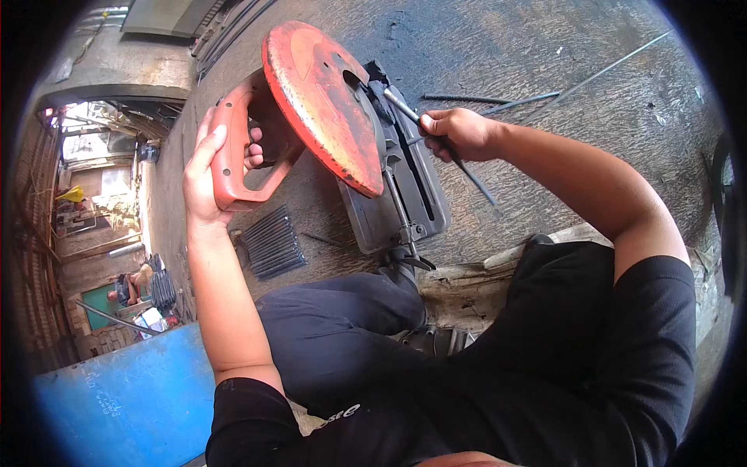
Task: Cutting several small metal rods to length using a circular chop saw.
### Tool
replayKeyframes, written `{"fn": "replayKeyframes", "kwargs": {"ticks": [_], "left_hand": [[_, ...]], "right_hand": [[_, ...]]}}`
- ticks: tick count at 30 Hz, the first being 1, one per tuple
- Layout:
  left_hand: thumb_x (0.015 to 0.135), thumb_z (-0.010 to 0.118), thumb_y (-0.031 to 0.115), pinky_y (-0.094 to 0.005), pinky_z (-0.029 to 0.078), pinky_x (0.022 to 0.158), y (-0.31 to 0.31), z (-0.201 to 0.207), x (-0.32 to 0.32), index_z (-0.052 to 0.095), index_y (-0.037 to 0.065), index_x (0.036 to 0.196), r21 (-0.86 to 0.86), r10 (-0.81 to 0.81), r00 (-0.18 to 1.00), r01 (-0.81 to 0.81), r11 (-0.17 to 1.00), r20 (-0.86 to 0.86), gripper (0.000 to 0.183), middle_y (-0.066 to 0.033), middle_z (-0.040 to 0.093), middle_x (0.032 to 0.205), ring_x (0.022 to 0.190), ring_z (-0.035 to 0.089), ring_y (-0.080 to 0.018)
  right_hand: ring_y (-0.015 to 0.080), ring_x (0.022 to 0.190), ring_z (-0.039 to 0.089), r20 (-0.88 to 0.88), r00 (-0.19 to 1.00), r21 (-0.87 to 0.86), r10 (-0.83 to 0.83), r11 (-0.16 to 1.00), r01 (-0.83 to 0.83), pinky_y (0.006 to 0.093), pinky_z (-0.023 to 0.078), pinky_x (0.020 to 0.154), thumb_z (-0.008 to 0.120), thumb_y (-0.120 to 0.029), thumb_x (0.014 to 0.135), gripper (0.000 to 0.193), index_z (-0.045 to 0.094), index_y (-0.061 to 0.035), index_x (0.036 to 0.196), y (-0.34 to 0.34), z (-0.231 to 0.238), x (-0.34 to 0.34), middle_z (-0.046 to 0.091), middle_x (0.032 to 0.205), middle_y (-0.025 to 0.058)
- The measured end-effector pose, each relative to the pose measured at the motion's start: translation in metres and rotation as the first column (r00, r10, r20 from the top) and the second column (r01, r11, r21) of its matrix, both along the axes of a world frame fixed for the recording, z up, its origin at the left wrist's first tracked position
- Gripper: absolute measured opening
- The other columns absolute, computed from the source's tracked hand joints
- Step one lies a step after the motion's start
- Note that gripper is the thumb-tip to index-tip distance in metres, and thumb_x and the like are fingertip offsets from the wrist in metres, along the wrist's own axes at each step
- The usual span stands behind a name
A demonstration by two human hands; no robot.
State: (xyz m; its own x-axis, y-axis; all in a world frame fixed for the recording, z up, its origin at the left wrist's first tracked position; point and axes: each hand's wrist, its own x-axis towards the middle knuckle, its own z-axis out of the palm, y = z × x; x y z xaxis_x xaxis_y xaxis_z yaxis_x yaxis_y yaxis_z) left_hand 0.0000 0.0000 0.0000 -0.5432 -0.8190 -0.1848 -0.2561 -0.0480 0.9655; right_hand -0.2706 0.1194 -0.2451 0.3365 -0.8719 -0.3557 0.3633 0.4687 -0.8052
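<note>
While the person's left hand [204, 173] wraps the red handle [226, 167], fingers curled round its grip, I see the right hand [459, 134] pinching a dark rod [471, 176] with a silvery end between thumb and fingers, tilted above the saw's grey base [434, 183]. Nearest to a container on my feed is the red guard [311, 109], a single shell; its hollow side faces mostly away, so I can't tell what sits within. It blocks my view of part of the base, and the right hand hides the rod's middle. On the floor [498, 47] beyond, I make out a short dark bar [467, 99] and a long thin bar [607, 68]. Left of the base, roughly a dozen rods [272, 243] lie side by side, too tight to count exactly. One blue panel [132, 397] fills the lower left; one other person [128, 289] shows far back.
</note>
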Motion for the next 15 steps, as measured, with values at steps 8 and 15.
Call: {"fn": "replayKeyframes", "kwargs": {"ticks": [8, 15], "left_hand": [[0.092, 0.052, 0.028, -0.0327, 0.052, 0.074, -0.002, 0.002, 0.001, 0.029, 0.003, 0.142, 0.005, -0.021, 1.000, 0.021, 1.000, 0.009, 0.060, -0.0192, 0.057, 0.105, 0.080, 0.059, -0.0212], [0.093, 0.053, 0.027, -0.0334, 0.052, 0.075, -0.001, 0.001, 0.002, 0.029, 0.003, 0.143, 0.004, -0.006, 1.000, 0.006, 1.000, -0.014, 0.061, -0.0195, 0.057, 0.105, 0.082, 0.059, -0.0215]], "right_hand": [[0.0159, 0.065, 0.042, 0.473, 0.880, 0.045, -0.034, 0.999, 0.014, 0.0308, 0.037, 0.064, 0.043, -0.039, 0.100, 0.029, 0.049, -0.0113, 0.096, 0.022, 0.014, 0.026, 0.046, 0.073, 0.0019], [0.0145, 0.072, 0.046, 0.527, 0.850, -0.108, 0.007, 0.992, 0.059, 0.0277, 0.039, 0.070, 0.044, -0.030, 0.101, 0.022, 0.050, -0.0102, 0.094, 0.036, 0.023, 0.027, 0.047, 0.081, 0.0009]]}}
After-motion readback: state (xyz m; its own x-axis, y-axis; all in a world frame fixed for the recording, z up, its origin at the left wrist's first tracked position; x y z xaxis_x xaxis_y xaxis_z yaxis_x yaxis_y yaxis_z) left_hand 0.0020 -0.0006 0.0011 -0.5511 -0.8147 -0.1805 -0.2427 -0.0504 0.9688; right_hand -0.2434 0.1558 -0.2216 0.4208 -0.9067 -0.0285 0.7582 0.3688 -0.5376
